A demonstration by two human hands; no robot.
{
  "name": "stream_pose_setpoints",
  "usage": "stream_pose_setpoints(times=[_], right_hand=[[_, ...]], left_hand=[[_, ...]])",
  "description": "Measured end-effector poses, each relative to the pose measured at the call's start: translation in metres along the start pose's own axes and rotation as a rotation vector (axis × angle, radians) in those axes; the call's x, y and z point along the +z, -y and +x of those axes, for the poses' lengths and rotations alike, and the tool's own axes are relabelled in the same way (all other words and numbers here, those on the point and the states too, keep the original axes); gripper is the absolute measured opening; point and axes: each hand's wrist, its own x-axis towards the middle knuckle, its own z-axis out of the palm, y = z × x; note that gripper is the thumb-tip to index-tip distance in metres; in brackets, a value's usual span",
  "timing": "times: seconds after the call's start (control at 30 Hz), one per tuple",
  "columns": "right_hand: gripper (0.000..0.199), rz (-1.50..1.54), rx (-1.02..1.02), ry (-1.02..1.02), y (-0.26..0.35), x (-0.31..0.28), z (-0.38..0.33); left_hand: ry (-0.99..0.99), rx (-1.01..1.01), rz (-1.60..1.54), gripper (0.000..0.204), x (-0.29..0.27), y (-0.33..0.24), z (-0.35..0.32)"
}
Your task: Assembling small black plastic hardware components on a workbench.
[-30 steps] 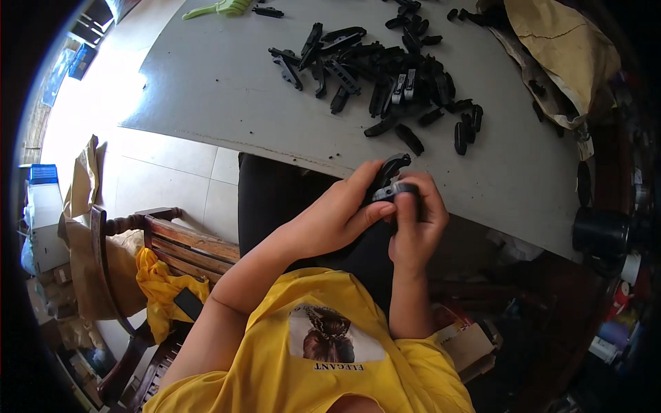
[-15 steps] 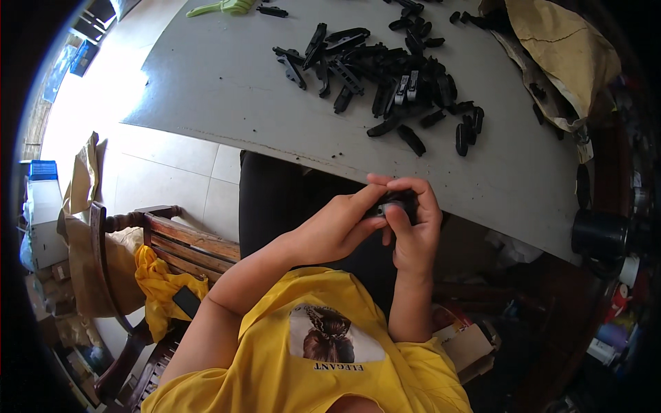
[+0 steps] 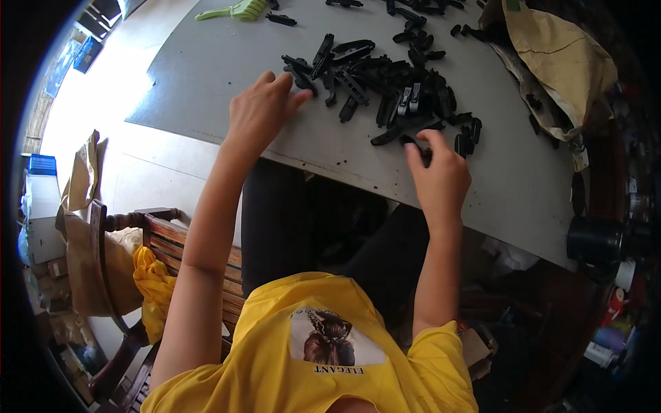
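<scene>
Over the left end of a heap of small black plastic parts (image 3: 385,76) is my left hand (image 3: 260,113). Its thumb is spread from the curled fingers, beside a long black part (image 3: 301,77) at the heap's edge. My right hand (image 3: 442,172) reaches to the near side of the heap. Thumb and forefinger stand apart around a short black part (image 3: 406,140), which is partly hidden by the hand; contact is unclear. Two parts with grey faces (image 3: 409,100) lie in the heap's middle.
The parts lie on a grey table (image 3: 200,89). A light green brush (image 3: 237,10) is at the far left. An open brown paper bag (image 3: 561,62) stands at the right, near a black cylinder (image 3: 595,235). A wooden chair (image 3: 155,224) is to my left.
My hands were together near the table's front edge, holding a small dark piece. They have separated and moved out over the table; that piece is no longer seen in them.
</scene>
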Motion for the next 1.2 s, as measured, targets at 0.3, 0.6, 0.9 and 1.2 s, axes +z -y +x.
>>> stream_pose_setpoints(times=[0.3,0.6,0.9,1.2], right_hand=[[0.017,0.18,-0.025,0.049,-0.02,0.005,-0.01],[0.021,1.149,0.235,0.137,-0.022,-0.004,-0.051],[0.023,1.43,0.183,0.37,0.03,0.011,-0.06],[0.037,1.06,-0.086,0.253,0.025,0.001,-0.067]], left_hand=[[0.024,-0.043,-0.277,0.028,0.002,0.003,-0.004],[-0.033,0.045,-0.082,0.014,0.002,0.011,-0.017],[0.271,0.104,-1.067,0.03,-0.023,-0.066,-0.084],[0.447,0.143,-1.147,0.035,-0.027,-0.074,-0.096]])
